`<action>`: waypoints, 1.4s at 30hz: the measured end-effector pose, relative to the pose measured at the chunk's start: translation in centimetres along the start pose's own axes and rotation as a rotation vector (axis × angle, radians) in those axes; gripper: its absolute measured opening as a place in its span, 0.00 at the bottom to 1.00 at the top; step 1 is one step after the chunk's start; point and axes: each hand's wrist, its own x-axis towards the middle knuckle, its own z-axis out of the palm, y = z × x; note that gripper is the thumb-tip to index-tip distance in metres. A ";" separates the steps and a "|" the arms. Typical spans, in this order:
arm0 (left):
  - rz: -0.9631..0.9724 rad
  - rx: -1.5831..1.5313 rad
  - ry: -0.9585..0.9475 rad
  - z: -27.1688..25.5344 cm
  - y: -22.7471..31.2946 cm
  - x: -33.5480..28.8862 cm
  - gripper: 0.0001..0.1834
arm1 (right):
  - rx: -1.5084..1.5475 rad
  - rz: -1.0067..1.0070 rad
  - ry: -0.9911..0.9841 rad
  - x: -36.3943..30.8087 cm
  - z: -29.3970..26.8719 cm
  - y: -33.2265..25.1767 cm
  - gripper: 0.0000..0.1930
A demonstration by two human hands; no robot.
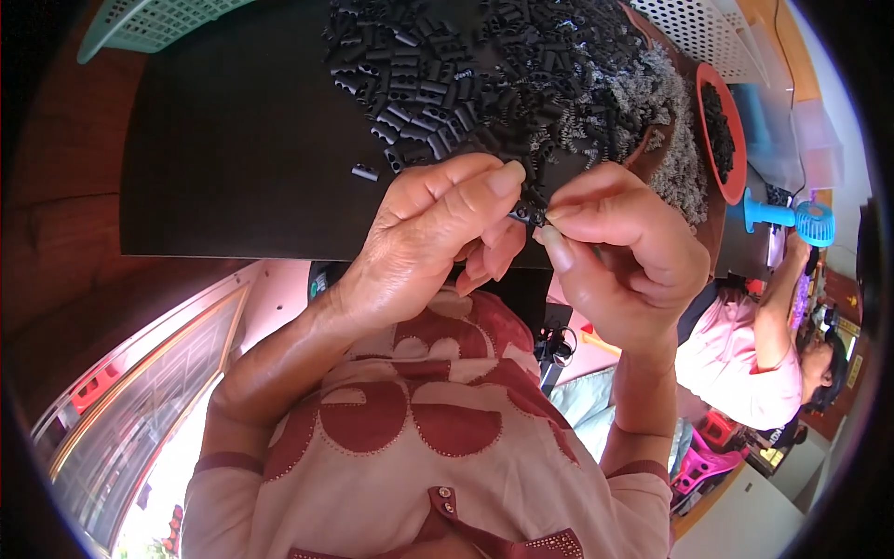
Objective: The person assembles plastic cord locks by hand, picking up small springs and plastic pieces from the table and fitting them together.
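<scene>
My left hand [438, 219] and my right hand [633, 247] meet over the near edge of the dark table [233, 158]. Between thumb and finger, the left pinches a small black cord lock [525, 214]. Fingertips of my right hand are closed on a small black piece at the lock's right end; its shape is mostly hidden. Just beyond the hands lies a heap of similar black two-holed cord lock pieces [419, 93]. One loose black piece [365, 172] rests left of the heap. Small metal springs [678, 172] are piled at the heap's right side.
An orange-red dish [738, 177] of small black parts stands at the right, near a blue handheld fan [815, 224]. A pale green basket [158, 33] is at the far left, a white perforated basket [698, 37] at the far right. Another person [745, 363] is to the right.
</scene>
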 end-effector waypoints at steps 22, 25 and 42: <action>0.055 0.247 -0.126 -0.3 0.2 -0.2 0.24 | 0.161 0.306 -0.092 -0.7 -0.6 -0.4 0.20; -0.010 0.171 -0.180 -0.4 0.8 0.0 0.23 | -0.016 0.196 -0.300 0.5 -1.5 -0.3 0.27; 0.113 -0.008 -0.062 0.2 -0.3 0.6 0.26 | -0.097 0.008 -0.002 -0.5 -2.1 -0.1 0.13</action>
